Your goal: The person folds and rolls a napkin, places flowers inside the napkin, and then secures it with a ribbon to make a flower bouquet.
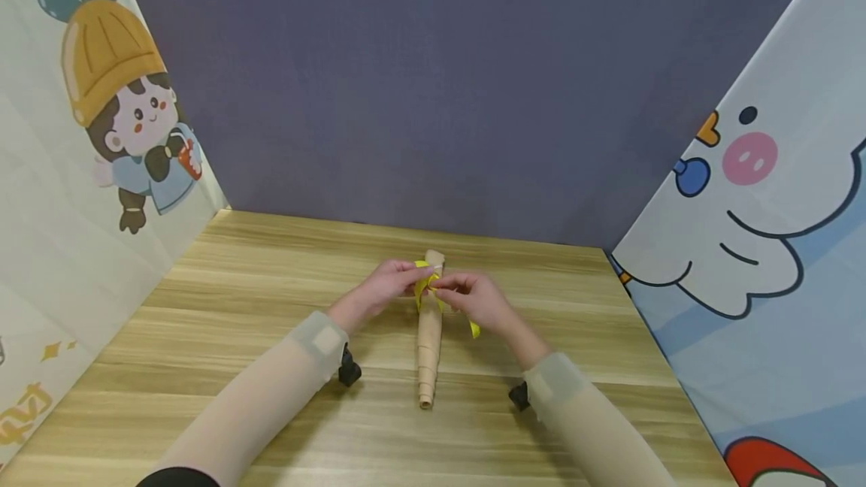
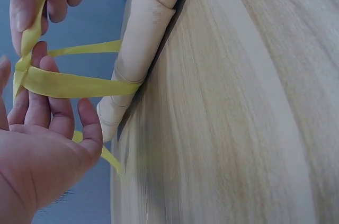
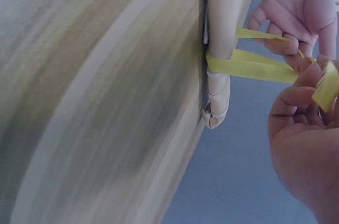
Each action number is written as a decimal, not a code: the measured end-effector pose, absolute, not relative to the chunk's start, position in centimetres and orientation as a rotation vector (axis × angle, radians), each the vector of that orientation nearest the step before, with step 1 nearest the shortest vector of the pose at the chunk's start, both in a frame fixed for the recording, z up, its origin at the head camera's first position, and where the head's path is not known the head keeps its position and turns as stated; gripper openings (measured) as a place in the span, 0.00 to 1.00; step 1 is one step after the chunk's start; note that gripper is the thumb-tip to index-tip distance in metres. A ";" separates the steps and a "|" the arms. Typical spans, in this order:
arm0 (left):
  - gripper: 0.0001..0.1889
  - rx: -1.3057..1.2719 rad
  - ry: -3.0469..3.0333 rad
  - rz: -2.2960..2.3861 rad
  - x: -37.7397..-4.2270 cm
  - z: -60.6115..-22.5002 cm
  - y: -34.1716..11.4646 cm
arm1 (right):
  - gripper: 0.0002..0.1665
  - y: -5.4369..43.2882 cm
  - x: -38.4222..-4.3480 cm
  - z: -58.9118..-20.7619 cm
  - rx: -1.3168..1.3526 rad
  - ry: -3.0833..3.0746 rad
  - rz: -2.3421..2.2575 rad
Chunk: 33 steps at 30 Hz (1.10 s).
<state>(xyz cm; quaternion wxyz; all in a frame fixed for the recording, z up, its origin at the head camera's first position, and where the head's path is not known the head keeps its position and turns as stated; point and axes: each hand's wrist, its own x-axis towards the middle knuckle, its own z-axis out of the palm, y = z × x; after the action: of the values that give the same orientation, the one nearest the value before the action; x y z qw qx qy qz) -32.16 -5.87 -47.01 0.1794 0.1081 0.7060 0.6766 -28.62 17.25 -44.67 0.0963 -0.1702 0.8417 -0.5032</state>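
A narrow rolled-up beige sheet (image 1: 428,352) with a finely ribbed surface lies lengthwise on the table. Around its far part runs a yellow ribbon (image 2: 79,85), pulled up off the roll in a loose loop, with a crossing or knot between the hands. My left hand (image 1: 395,281) pinches the ribbon from the left, fingers bent near the crossing. From the right, my right hand (image 1: 476,299) pinches another stretch of the ribbon between thumb and fingers. One ribbon end (image 1: 475,329) hangs down beside the right hand. Exactly how the strands cross is partly hidden by fingers.
The wood-grain table (image 1: 284,276) extends on both sides of the roll. A dark blue-grey panel (image 1: 406,96) stands behind it. Cartoon-printed panels flank the left (image 1: 61,171) and right (image 1: 798,246) sides.
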 end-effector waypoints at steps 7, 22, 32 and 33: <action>0.10 0.345 2.000 1.917 -32.0 -46.9 -5.9 | 0.16 17.4 -28.2 -44.9 -0.524 2.508 -1.441; 0.09 0.335 2.032 1.902 -32.4 -47.4 -6.1 | 0.23 18.2 -30.0 -46.4 -0.401 2.471 -1.598; 0.07 0.335 2.033 1.886 -32.3 -47.2 -6.1 | 0.23 17.4 -30.6 -46.8 -0.349 2.324 -1.682; 0.07 0.337 2.036 1.882 -32.3 -47.1 -6.1 | 0.23 17.4 -30.6 -46.8 -0.349 2.322 -1.688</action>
<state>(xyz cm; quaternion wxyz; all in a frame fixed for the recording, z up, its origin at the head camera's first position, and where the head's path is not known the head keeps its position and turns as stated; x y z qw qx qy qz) -32.27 -6.11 -47.13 0.1733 0.1189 0.7180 0.6636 -30.60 17.41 -46.80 0.1248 -0.1197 0.7967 -0.5792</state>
